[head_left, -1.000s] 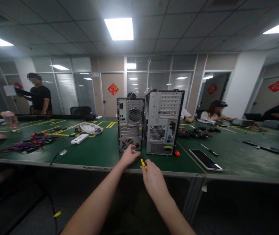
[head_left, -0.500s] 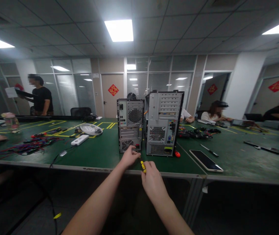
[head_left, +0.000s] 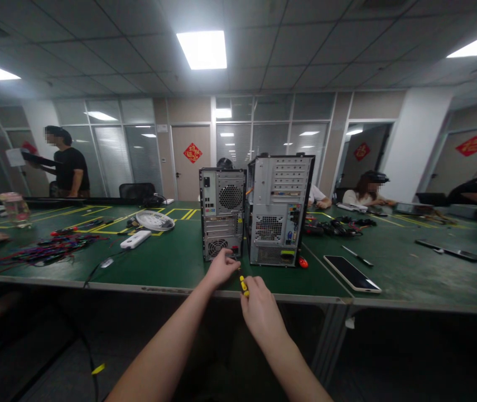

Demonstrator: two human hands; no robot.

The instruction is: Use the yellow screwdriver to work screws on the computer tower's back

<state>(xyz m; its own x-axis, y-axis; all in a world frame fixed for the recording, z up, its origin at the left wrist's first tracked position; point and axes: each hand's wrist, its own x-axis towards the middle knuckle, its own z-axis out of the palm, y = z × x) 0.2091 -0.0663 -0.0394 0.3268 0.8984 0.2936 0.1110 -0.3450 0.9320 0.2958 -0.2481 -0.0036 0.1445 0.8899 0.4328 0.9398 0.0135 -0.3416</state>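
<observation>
Two computer cases stand upright side by side on the green table [head_left: 171, 279], a smaller one [head_left: 223, 195] on the left and a larger one [head_left: 280, 206] on the right. My right hand [head_left: 260, 304] is closed around a yellow and black screwdriver [head_left: 244, 283], which points up and left. Just in front of the smaller case's lower edge is my left hand [head_left: 222, 268]. Its thumb and fingers are pinched near the screwdriver's tip; what they hold, if anything, is too small to make out.
To the left lie a white power strip [head_left: 135, 240], a white round cover [head_left: 155, 221] and tangled cables [head_left: 49, 248]. A phone [head_left: 351, 273] lies at the right, near a thin metal tool [head_left: 357, 255]. Several people are around the table.
Both hands and the screwdriver have barely moved. The whole view has shifted very slightly.
</observation>
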